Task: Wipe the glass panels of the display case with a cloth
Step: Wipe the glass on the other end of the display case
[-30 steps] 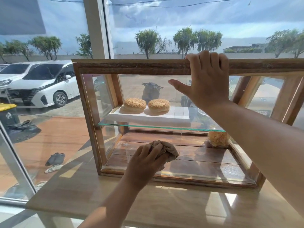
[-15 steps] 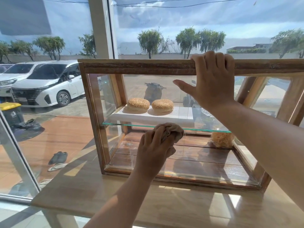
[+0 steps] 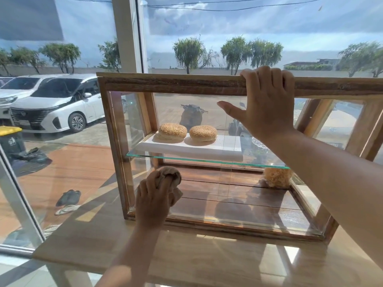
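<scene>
While the left hand (image 3: 154,200) clutches a balled cloth (image 3: 171,179) against the display case (image 3: 116,146) glass, right-hand fingers (image 3: 267,79) grip its top rail; hard pressure could shift it.

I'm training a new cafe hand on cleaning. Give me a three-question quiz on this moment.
1. True or false: the left hand presses the cloth low on the front glass, near the left corner.
2. Which part of the display case does the right hand grip?
3. How many sesame buns sit on the white board? A) one B) two C) three

Key: 1 true; 2 the top wooden rail; 3 B.
</scene>
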### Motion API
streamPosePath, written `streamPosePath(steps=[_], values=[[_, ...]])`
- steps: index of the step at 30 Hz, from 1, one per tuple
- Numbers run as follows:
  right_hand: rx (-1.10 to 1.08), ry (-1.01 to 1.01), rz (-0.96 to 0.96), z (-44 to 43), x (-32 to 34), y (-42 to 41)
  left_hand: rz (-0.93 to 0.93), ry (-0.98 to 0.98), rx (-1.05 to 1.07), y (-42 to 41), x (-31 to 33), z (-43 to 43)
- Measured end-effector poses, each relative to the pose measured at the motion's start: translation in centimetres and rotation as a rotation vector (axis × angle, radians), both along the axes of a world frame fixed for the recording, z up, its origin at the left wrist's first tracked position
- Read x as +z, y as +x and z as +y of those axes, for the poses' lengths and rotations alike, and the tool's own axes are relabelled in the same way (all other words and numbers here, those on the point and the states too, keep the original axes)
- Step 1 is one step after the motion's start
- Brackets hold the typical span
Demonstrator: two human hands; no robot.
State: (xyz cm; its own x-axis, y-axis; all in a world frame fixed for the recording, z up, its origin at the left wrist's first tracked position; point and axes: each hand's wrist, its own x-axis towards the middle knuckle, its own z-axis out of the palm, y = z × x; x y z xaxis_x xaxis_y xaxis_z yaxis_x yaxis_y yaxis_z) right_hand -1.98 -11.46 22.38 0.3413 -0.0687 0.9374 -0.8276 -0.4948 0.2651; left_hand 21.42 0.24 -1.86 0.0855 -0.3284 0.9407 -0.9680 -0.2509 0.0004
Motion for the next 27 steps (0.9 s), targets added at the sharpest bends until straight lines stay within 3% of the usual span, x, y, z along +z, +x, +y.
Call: streamPosePath(steps=[4, 8, 12, 17, 23, 27], values=[[-0.016, -0.023, -0.013, -0.4, 0.2, -0.2, 0.279, -0.072, 0.156, 4.2, 1.2, 1.7], [-0.013, -0.053, -0.024, -0.6, 0.1, -0.1, 0.329, -0.071, 0.150, 1.6, 1.9, 0.6], [-0.024, -0.043, -0.031, -0.8, 0.0, 0.1, 0.200, -0.008, -0.076, -4.1, 2.1, -1.4], [-0.011, -0.042, -0.032, -0.7, -0.5, 0.0, -0.117, 0.079, -0.254, -11.2, 1.3, -3.6], [0.000, -0.057, -0.033, -0.5, -0.2, 0.3, -0.170, 0.010, -0.235, -7.3, 1.4, -2.9], [-0.005, -0.070, -0.029, -0.6, 0.1, 0.1, 0.007, 0.011, -0.038, -0.5, 0.4, -0.2]])
